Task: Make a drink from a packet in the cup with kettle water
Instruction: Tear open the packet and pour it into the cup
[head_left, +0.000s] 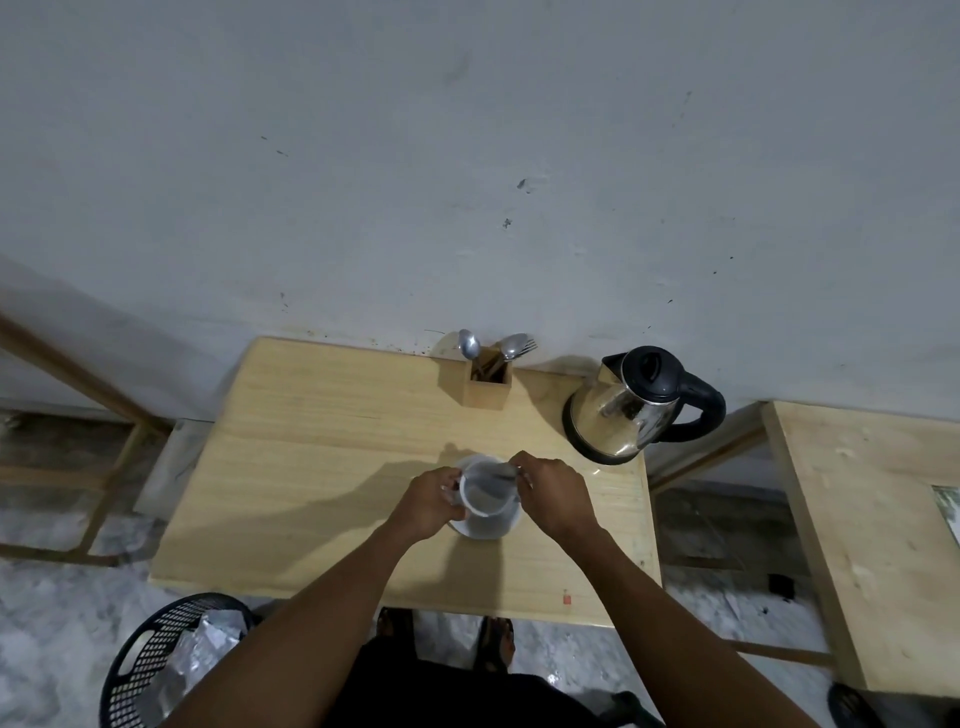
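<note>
A white cup (485, 492) stands on a white saucer (491, 529) in the middle of a light wooden table (311, 467). My left hand (428, 501) grips the cup's left side. My right hand (553, 496) is at the cup's right rim, its fingers pinched on a thin metal utensil (503, 475), probably a spoon, that reaches into the cup. What is inside the cup is blurred. A steel kettle (623, 410) with a black lid and handle stands at the table's back right. No packet shows on the table.
A wooden holder (488, 382) with spoons and a fork stands at the table's back edge against the wall. A black mesh basket (171, 660) with silvery wrappers sits on the floor at lower left. Another wooden table (862, 545) stands to the right.
</note>
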